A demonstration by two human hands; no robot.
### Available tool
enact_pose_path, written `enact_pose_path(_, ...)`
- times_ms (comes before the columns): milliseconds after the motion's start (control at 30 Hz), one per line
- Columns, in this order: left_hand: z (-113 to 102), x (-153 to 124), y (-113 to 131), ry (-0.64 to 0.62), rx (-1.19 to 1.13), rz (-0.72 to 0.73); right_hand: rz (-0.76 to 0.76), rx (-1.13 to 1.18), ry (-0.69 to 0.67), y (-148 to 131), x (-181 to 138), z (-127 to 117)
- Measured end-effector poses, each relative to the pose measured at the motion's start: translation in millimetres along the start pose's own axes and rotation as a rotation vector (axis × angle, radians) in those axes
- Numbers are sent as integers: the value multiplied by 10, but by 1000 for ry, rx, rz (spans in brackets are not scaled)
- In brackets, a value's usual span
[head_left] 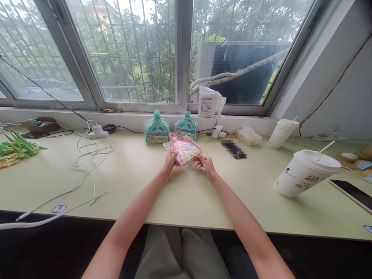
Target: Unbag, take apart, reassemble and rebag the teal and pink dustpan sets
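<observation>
A pink mini dustpan set [186, 150] in clear crinkled wrapping is held just above the table, its handle pointing up and to the left. My left hand [170, 162] grips its left side, thumb on the front. At its lower right corner, the bent fingers of my right hand [205, 162] take hold of the edge. Behind it, two teal mini dustpan sets stand upright against the wall below the window: the left teal set [157, 130] and the right teal set [186, 126]. Both have printed labels and clear wrapping.
Two white lidded cups with straws, a near cup [305, 174] and a far cup [283, 133], stand right. A phone [353, 193] lies beside the near one. White cables [94, 155] sprawl on the left. A tissue pack [207, 102] sits on the sill above the table [186, 205].
</observation>
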State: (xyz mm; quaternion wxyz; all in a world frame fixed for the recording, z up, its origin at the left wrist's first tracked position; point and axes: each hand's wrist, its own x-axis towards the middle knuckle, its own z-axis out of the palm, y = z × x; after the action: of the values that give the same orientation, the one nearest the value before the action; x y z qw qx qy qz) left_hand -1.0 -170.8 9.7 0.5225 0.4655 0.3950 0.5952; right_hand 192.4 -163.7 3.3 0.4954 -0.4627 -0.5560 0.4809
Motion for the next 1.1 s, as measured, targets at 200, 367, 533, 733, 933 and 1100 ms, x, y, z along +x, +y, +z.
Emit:
enact_pose_path(200,-63,-51,112,-202,-6,-39,44,312,106,-55,-13,121)
enact_pose_path(367,-55,-55,139,-401,108,-109,85,415,162,-3,31,81)
enact_pose_path(533,-137,52,60,-125,275,36,86,404,163,-57,66,-28)
enact_pose_path(733,-217,140,-8,-50,175,13,-14,446,103,-90,37,-4)
enact_pose_path(933,-361,208,15,99,38,13,24,435,115,-59,43,3)
enact_pose_path(1100,-573,291,-2,190,89,2,75,399,84,-106,52,-49)
